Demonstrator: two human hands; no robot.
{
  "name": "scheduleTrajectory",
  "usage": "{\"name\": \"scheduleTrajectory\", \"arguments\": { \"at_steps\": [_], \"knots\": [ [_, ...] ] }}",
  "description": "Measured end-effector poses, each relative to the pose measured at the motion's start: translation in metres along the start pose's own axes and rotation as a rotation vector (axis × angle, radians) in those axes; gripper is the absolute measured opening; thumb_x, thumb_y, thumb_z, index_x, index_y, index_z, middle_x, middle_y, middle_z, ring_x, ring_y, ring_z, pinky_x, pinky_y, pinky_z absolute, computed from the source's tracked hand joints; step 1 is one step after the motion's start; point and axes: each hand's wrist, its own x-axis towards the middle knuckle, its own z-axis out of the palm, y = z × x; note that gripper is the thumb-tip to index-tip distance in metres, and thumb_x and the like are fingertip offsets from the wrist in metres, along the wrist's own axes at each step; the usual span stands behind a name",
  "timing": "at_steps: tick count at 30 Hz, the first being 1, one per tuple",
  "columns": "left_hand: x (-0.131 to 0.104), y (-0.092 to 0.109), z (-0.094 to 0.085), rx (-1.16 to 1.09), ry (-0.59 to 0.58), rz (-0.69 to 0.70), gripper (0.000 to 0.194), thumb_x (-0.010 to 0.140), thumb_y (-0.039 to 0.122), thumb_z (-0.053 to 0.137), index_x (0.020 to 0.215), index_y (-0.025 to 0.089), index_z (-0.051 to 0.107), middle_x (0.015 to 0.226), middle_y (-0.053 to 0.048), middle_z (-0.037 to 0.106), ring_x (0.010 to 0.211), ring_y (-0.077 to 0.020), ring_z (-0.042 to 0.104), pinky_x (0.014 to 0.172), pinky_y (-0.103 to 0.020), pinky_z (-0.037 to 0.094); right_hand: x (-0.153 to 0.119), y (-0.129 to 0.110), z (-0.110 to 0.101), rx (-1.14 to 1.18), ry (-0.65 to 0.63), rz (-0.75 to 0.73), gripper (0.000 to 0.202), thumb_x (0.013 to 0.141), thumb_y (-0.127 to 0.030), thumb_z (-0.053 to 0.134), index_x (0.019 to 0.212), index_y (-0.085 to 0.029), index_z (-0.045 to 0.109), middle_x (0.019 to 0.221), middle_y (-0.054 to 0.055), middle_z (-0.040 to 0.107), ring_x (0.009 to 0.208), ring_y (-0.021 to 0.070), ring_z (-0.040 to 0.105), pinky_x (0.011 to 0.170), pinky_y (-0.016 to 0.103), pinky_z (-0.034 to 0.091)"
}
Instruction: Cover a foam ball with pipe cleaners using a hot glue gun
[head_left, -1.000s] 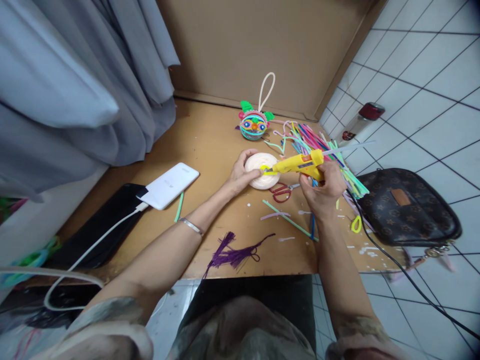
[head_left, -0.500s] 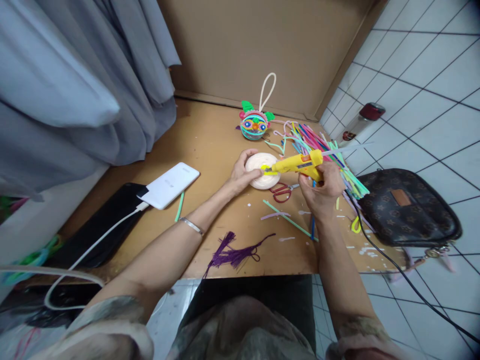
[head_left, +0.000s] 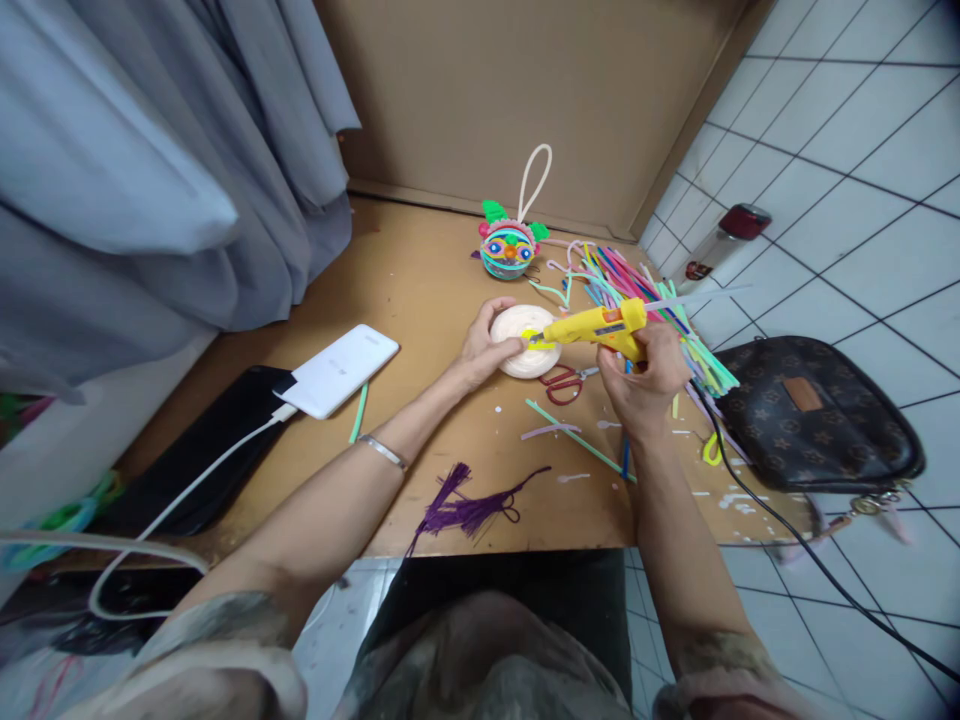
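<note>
My left hand [head_left: 489, 343] grips the left side of a round cream disc [head_left: 526, 366], its thumb lying over the top near a small yellow piece [head_left: 541, 342] at the disc's middle. From the right, my right hand [head_left: 646, 372] is wrapped round a yellow glue gun [head_left: 596, 326]. The gun's nozzle is at the yellow piece; whether it touches cannot be made out. Red-handled scissors [head_left: 564, 384] lie just below the disc. Behind it stands a round, colourful face ornament [head_left: 508, 252] with green ears and a white loop.
Many coloured pipe cleaners [head_left: 637, 285] lie at the back right, beside a dark patterned bag [head_left: 817, 420]. Purple tassels [head_left: 465, 510] lie near the front edge. On the left are a white power bank [head_left: 341, 370] with its cable and a black object [head_left: 202, 450].
The glue gun's nozzle has shifted very slightly over the yellow piece. Both hands keep their grips, and the rest looks the same.
</note>
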Motion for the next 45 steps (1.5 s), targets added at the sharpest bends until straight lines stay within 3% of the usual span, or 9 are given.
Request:
{"name": "scheduleTrajectory", "arguments": {
  "at_steps": [11, 20, 30, 37, 45],
  "knots": [
    [-0.0003, 0.0041, 0.0002, 0.021, 0.017, -0.026, 0.076, 0.059, 0.040, 0.081, 0.129, 0.021, 0.056, 0.130, -0.010, 0.067, 0.123, -0.0325, 0.063, 0.113, -0.050, 0.050, 0.0015, 0.0035, -0.0031, 0.044, -0.037, 0.026, 0.014, 0.081, -0.027, 0.067, 0.093, -0.024, 0.059, 0.082, 0.003, 0.063, 0.076, 0.0215, 0.062, 0.071, 0.035, 0.049],
    [-0.0010, 0.0032, 0.0000, -0.005, -0.018, -0.004, 0.077, 0.061, 0.042, 0.081, 0.129, 0.019, 0.054, 0.127, -0.012, 0.068, 0.118, -0.0321, 0.065, 0.105, -0.047, 0.054, 0.0026, -0.0021, -0.0029, 0.033, 0.004, 0.003, 0.011, 0.083, -0.026, 0.066, 0.092, -0.025, 0.058, 0.083, 0.004, 0.067, 0.076, 0.0218, 0.065, 0.070, 0.036, 0.051],
    [-0.0012, 0.0042, 0.0010, -0.007, 0.008, -0.018, 0.076, 0.060, 0.039, 0.081, 0.129, 0.021, 0.056, 0.128, -0.010, 0.068, 0.123, -0.0331, 0.064, 0.112, -0.051, 0.052, 0.0038, -0.0010, -0.0059, 0.052, -0.055, 0.060, 0.014, 0.081, -0.027, 0.065, 0.091, -0.026, 0.056, 0.081, 0.003, 0.063, 0.075, 0.0220, 0.063, 0.071, 0.037, 0.050],
    [0.0000, 0.0004, 0.0003, -0.021, 0.008, -0.009, 0.076, 0.059, 0.041, 0.082, 0.128, 0.022, 0.056, 0.128, -0.009, 0.069, 0.121, -0.0312, 0.064, 0.111, -0.048, 0.051, 0.0032, -0.0026, -0.0049, 0.054, -0.007, 0.013, 0.013, 0.083, -0.025, 0.065, 0.093, -0.025, 0.057, 0.084, 0.004, 0.065, 0.077, 0.0214, 0.063, 0.072, 0.036, 0.050],
    [-0.0006, 0.0044, 0.0011, -0.001, 0.009, -0.025, 0.077, 0.059, 0.040, 0.081, 0.129, 0.021, 0.055, 0.128, -0.010, 0.068, 0.123, -0.0325, 0.065, 0.113, -0.050, 0.051, 0.0028, -0.0027, -0.0032, 0.067, -0.034, 0.101, 0.016, 0.078, -0.029, 0.065, 0.090, -0.026, 0.056, 0.083, 0.003, 0.064, 0.077, 0.0215, 0.062, 0.074, 0.037, 0.051]
  ]
}}
